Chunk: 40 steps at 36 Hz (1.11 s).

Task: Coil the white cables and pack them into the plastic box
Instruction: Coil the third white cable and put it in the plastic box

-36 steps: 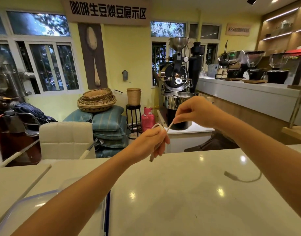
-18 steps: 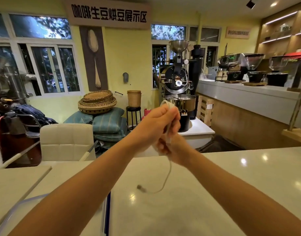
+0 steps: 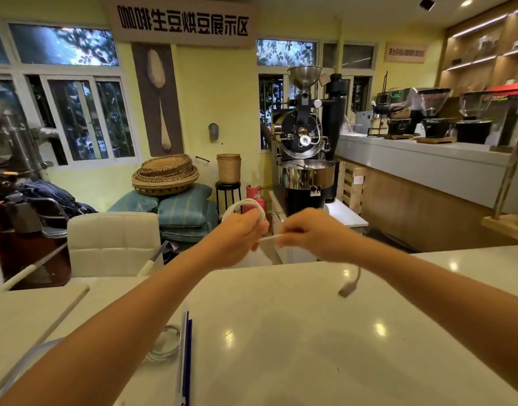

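As two hands (image 3: 237, 230) (image 3: 310, 232) grip one cable (image 3: 246, 202), looped

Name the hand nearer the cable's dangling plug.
Right. The right hand pinches the cable above the plug; the left hand grips the coiled loops farther to the left.

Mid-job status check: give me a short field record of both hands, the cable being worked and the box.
left hand: grips the looped part of the white cable, held up above the table
right hand: pinches the straight run of that cable beside the loops
connector end: hangs loose under the right forearm, blurred; contact with the table unclear
plastic box: lower left, partly behind the left arm
second cable: coiled, in the box
stage: coiling unfinished
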Tool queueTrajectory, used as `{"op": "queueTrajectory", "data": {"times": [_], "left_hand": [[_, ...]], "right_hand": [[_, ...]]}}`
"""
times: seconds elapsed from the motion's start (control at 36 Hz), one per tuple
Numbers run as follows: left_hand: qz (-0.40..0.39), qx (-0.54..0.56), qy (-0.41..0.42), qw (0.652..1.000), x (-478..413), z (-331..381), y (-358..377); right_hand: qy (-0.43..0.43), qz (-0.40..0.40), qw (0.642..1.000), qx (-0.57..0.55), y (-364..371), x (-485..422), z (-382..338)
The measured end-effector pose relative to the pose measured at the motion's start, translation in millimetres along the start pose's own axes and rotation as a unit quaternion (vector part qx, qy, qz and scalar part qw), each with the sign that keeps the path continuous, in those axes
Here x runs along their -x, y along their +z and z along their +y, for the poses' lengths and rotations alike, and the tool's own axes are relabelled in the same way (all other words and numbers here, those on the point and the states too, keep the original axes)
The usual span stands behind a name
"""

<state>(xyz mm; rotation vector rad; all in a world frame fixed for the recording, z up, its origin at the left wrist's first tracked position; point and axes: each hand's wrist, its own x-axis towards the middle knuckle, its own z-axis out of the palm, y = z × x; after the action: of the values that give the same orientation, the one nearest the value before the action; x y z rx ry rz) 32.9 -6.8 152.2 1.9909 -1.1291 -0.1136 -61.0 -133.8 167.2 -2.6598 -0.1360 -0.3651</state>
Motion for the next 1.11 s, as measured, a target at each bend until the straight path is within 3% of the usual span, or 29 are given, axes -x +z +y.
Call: {"op": "queueTrajectory", "data": {"times": [0.11, 0.22, 0.33, 0.42, 0.56, 0.69, 0.78, 0.86, 0.94, 1.11], "left_hand": [[-0.043, 0.058, 0.009, 0.997, 7, -3, -1], [-0.147, 0.135, 0.002, 0.98, 13, 6, -3], [-0.209, 0.293, 0.02, 0.933, 15, 13, -11], [-0.217, 0.378, 0.044, 0.899, 14, 22, -15], [-0.191, 0.453, 0.071, 0.868, 5, 38, -10], [-0.157, 0.508, 0.074, 0.844, -4, 41, -6], [-0.133, 0.537, 0.062, 0.831, -7, 40, -7], [-0.065, 0.526, 0.045, 0.847, -9, 37, -8], [-0.003, 0.451, 0.038, 0.892, -11, 33, -8], [0.054, 0.275, 0.025, 0.959, -14, 16, -14]], "right_hand": [[-0.018, 0.022, 0.997, 0.078, -28, -4, 6], [-0.046, 0.05, 0.997, 0.021, -43, -9, 9], [-0.059, 0.123, 0.987, -0.082, -52, -18, 21], [-0.026, 0.168, 0.964, -0.202, -45, -22, 29], [0.026, 0.155, 0.91, -0.383, 0, -30, 30], [0.067, 0.117, 0.884, -0.447, 41, -34, 11], [0.045, 0.084, 0.918, -0.386, 61, -32, -3], [0.042, 0.071, 0.951, -0.299, 70, -32, -14], [0.012, 0.013, 0.984, -0.175, 65, -25, -23], [-0.015, -0.002, 1.0, -0.006, 46, -11, -28]]}}
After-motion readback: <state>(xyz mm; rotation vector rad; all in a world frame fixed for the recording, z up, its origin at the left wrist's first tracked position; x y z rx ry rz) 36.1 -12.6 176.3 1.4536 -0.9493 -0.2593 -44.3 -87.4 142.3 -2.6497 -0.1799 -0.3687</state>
